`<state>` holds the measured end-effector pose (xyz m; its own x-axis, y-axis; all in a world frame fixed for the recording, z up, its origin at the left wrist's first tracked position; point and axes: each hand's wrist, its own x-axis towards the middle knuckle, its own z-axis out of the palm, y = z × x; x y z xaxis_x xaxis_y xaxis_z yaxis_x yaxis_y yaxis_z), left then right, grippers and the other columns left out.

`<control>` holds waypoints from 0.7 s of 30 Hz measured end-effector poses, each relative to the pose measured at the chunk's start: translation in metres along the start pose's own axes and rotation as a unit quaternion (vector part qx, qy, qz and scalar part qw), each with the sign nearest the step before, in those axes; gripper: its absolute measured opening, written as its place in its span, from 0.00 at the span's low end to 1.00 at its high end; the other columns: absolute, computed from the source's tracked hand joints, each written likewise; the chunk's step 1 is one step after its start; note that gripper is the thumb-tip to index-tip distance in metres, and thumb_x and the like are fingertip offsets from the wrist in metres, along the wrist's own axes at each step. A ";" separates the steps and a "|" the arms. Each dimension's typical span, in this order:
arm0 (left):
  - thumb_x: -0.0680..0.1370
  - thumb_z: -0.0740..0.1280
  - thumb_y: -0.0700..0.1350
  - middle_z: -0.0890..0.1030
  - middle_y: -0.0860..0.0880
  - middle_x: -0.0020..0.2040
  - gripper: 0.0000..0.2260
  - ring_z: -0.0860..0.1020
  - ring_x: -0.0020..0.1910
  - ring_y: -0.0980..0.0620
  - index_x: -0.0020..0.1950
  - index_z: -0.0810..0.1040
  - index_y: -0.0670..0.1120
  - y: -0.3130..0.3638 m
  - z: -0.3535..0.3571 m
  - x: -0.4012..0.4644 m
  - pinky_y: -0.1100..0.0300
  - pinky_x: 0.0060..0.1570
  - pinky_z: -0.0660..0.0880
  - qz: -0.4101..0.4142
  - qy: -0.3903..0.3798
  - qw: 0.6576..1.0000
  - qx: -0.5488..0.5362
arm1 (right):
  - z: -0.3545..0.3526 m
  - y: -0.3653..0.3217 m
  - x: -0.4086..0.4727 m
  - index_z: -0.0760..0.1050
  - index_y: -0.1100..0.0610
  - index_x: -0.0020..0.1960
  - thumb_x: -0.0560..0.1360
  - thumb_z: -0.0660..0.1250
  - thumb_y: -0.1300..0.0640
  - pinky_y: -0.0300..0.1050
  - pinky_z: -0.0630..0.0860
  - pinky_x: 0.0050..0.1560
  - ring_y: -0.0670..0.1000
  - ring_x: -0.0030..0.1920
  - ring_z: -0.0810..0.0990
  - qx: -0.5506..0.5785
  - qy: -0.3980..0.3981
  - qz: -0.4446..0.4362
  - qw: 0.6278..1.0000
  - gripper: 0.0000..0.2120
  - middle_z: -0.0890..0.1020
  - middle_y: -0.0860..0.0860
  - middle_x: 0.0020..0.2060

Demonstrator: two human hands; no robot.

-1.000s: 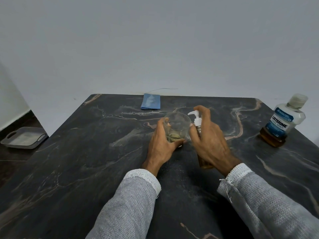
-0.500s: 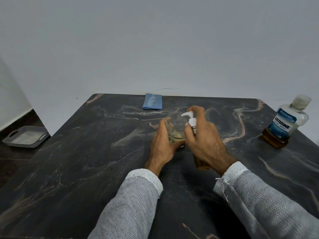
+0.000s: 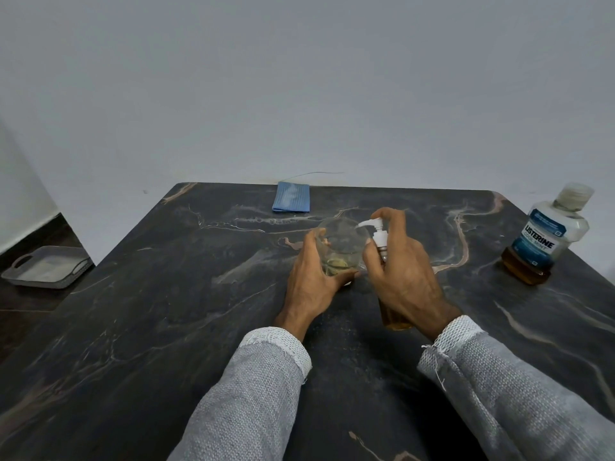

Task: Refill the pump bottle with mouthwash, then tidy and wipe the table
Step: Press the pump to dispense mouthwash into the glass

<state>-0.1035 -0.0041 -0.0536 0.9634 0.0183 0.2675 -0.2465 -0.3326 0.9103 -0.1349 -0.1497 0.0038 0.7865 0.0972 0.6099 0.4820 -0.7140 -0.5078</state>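
Right hand [image 3: 404, 277] fingers curled round pump bottle [image 3: 392, 314], one finger atop white pump head [image 3: 374, 224], nozzle over glass [image 3: 339, 247]. Left hand [image 3: 312, 277] gripped glass, table [image 3: 149, 327] centre. Mouthwash bottle [image 3: 545, 237] stood capped near right edge, well apart. Blue cloth [image 3: 292, 201] lay at far edge. Grey tray [image 3: 46, 267] sat beyond left edge, lower.

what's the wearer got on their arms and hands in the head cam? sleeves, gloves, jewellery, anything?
Both hands are bare: no gloves, rings or watch visible on the left hand or right hand. Both arms wear long grey knitted sleeves, left sleeve and right sleeve, each ending in a paler, open-mesh white cuff at the wrist. The right cuff is frayed, with loose threads hanging from its edge.
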 end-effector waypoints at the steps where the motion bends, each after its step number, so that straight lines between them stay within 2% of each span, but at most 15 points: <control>1: 0.62 0.80 0.57 0.75 0.52 0.67 0.43 0.75 0.64 0.53 0.71 0.60 0.57 0.000 0.000 0.000 0.49 0.63 0.74 0.000 0.000 1.000 -0.001 | 0.000 0.000 0.000 0.59 0.48 0.60 0.78 0.61 0.57 0.51 0.77 0.31 0.46 0.31 0.77 -0.005 0.001 0.000 1.000 0.15 0.77 0.46 0.33; 3: 0.62 0.80 0.57 0.75 0.52 0.67 0.43 0.75 0.64 0.53 0.71 0.60 0.57 -0.001 0.000 0.000 0.49 0.64 0.74 0.001 -0.001 1.000 -0.003 | 0.001 0.000 0.000 0.59 0.48 0.58 0.78 0.61 0.57 0.53 0.77 0.32 0.46 0.30 0.77 -0.009 0.005 -0.001 1.000 0.14 0.77 0.47 0.33; 5: 0.62 0.80 0.57 0.74 0.52 0.68 0.43 0.75 0.65 0.52 0.71 0.60 0.57 -0.001 0.000 0.001 0.49 0.64 0.74 0.003 -0.003 1.000 -0.003 | 0.002 0.002 0.000 0.59 0.47 0.60 0.78 0.61 0.57 0.50 0.77 0.31 0.46 0.30 0.78 0.002 0.008 0.003 1.000 0.15 0.77 0.46 0.33; 8: 0.63 0.80 0.56 0.74 0.52 0.68 0.43 0.74 0.65 0.53 0.71 0.60 0.57 -0.001 0.000 0.001 0.52 0.63 0.74 0.009 -0.001 1.000 0.000 | 0.003 0.007 0.000 0.57 0.45 0.67 0.78 0.62 0.52 0.32 0.72 0.30 0.40 0.34 0.79 0.035 0.018 0.013 0.999 0.21 0.77 0.42 0.35; 10: 0.63 0.80 0.56 0.74 0.51 0.68 0.43 0.74 0.65 0.53 0.71 0.60 0.57 -0.002 0.000 0.001 0.55 0.62 0.74 0.009 0.001 1.000 0.004 | 0.003 0.010 -0.001 0.54 0.45 0.71 0.76 0.66 0.49 0.28 0.71 0.31 0.37 0.35 0.79 0.044 0.025 0.024 0.998 0.29 0.77 0.40 0.35; 12: 0.63 0.80 0.55 0.74 0.51 0.67 0.43 0.74 0.64 0.54 0.71 0.60 0.57 -0.003 0.000 0.002 0.58 0.60 0.74 0.011 0.004 1.000 0.006 | 0.002 0.015 -0.001 0.54 0.44 0.72 0.74 0.70 0.46 0.28 0.72 0.34 0.38 0.36 0.79 0.055 0.031 0.037 0.997 0.34 0.77 0.40 0.36; 16: 0.63 0.80 0.55 0.74 0.51 0.68 0.43 0.73 0.64 0.54 0.71 0.59 0.57 -0.004 0.000 0.002 0.64 0.57 0.72 0.010 0.004 1.000 0.013 | -0.002 0.025 0.002 0.59 0.42 0.67 0.71 0.74 0.48 0.27 0.73 0.39 0.37 0.41 0.79 0.107 0.017 0.025 0.994 0.32 0.77 0.40 0.42; 19: 0.63 0.80 0.55 0.74 0.51 0.68 0.43 0.73 0.62 0.56 0.71 0.59 0.57 -0.005 0.000 0.003 0.72 0.51 0.67 0.007 0.005 1.000 0.018 | -0.004 0.030 0.002 0.59 0.30 0.61 0.71 0.74 0.48 0.29 0.73 0.43 0.42 0.43 0.78 0.115 0.017 0.013 0.993 0.30 0.77 0.43 0.46; 20: 0.64 0.80 0.54 0.74 0.52 0.67 0.43 0.72 0.62 0.57 0.71 0.59 0.57 -0.005 0.000 0.004 0.74 0.49 0.66 0.006 0.007 1.000 0.019 | -0.003 0.032 0.001 0.59 0.30 0.61 0.71 0.73 0.47 0.31 0.74 0.44 0.43 0.44 0.78 0.113 0.018 0.018 0.993 0.28 0.77 0.44 0.46; 21: 0.64 0.80 0.54 0.74 0.52 0.67 0.43 0.72 0.62 0.57 0.71 0.59 0.57 -0.006 0.000 0.004 0.74 0.49 0.66 0.005 0.007 1.000 0.019 | -0.002 0.035 0.000 0.61 0.35 0.62 0.72 0.72 0.46 0.35 0.75 0.44 0.44 0.44 0.78 0.112 0.016 0.026 0.993 0.26 0.77 0.45 0.46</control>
<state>-0.0980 -0.0025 -0.0576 0.9591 0.0286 0.2815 -0.2516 -0.3689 0.8948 -0.1192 -0.1758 -0.0127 0.8021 0.0400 0.5958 0.5173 -0.5449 -0.6599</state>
